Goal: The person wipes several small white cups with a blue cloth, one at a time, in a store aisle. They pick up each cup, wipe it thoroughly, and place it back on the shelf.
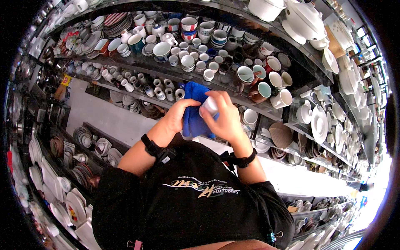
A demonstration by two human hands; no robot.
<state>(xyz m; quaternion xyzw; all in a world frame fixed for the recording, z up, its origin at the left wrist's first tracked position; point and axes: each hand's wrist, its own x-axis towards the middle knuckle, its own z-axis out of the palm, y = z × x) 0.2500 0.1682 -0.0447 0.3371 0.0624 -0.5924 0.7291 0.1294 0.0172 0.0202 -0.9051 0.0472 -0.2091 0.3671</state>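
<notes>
In front of my chest, my left hand (pixel 179 114) grips a blue cloth (pixel 195 123), its thumb lying across the fabric. My right hand (pixel 223 115) has its fingers around a small white cup (pixel 210 106), slightly blurred, which rests against the cloth. Just beyond my hands is a shelf (pixel 175 68) crowded with ceramic cups. A small white cup (pixel 208 75) stands at that shelf's front edge. On the lower tier, closest to the cloth, is a small ceramic vase (pixel 179 94).
Mugs, including a brown one with a pale inside (pixel 261 91), crowd the shelf to the right. A white tureen (pixel 303 22) sits on a higher shelf. White plates (pixel 319 124) fill racks at right. More dishes (pixel 75 207) line the left side, near my elbow.
</notes>
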